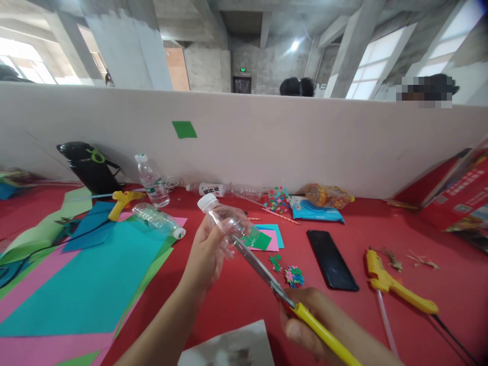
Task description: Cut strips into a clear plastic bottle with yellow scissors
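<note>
- Gripped in the left hand [209,246], fingers curled about its side, is a clear bottle [241,222], held above the middle of the red table [240,300], its white cap [208,202] toward ten o'clock.
- Scissors [265,269] run from the bottle toward five o'clock; the right hand [314,303] is closed around their yellow handle. Their tip meets the bottle; whether it pierces the plastic I cannot tell.
- Small paper squares [273,244], green, pink and blue, lie at three o'clock, just past the bottle.
- Paper stars form one heap [277,199] at two o'clock and another [294,276] at four.
- At twelve o'clock, near the wall, a labelled bottle [212,189] lies on its side.
- Between three and four o'clock lies a black phone [332,260], and farther out a yellow glue gun [398,287].
- A blue packet [314,212] rests at three o'clock.
- At nine o'clock a capped bottle [156,219] lies flat near a second glue gun [121,203].
- An upright bottle [153,184] and a black flask [91,170] stand toward ten o'clock.
- Coloured sheets [91,284] spread at eight o'clock.
- A pale sheet [232,351] lies at six o'clock.
</note>
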